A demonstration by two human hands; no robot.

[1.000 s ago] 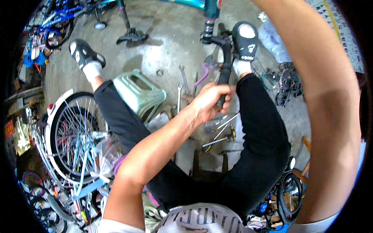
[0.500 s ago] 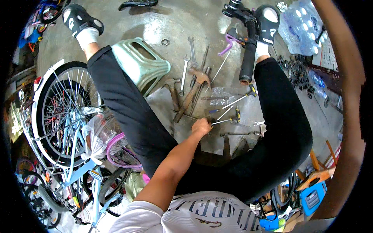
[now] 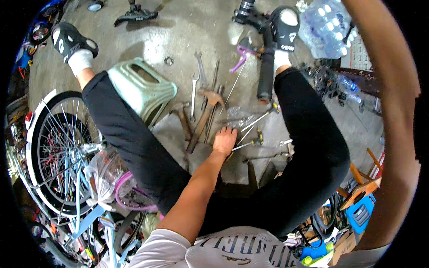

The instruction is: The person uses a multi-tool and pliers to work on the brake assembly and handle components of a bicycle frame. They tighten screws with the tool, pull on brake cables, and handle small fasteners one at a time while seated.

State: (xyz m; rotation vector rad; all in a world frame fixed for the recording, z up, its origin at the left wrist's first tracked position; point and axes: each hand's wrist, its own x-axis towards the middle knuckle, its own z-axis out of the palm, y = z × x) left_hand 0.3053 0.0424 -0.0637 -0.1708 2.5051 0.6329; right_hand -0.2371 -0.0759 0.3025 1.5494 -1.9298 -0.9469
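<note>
On the concrete floor (image 3: 134, 31) between the person's legs, the left hand (image 3: 224, 140) is reaching down with its arm stretched forward, fingers curled onto a yellow-and-black-handled screwdriver (image 3: 248, 144) lying beside a wooden-handled hammer (image 3: 203, 117). The right arm (image 3: 393, 125) is rising out of frame, its hand unseen.

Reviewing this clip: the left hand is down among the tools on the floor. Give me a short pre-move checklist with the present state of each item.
1. Left hand is at the tools: ok, it rests on the floor pile.
2. Firm grasp on one tool: cannot tell, the fingers are curled out of sight.
3. Screwdriver within reach: ok, just beside the hand.
4. Hammer clear of the hand: ok, it lies apart.
5. Right hand free: cannot tell, only the raised right arm shows.
6. Green stool out of the way: ok.
</note>
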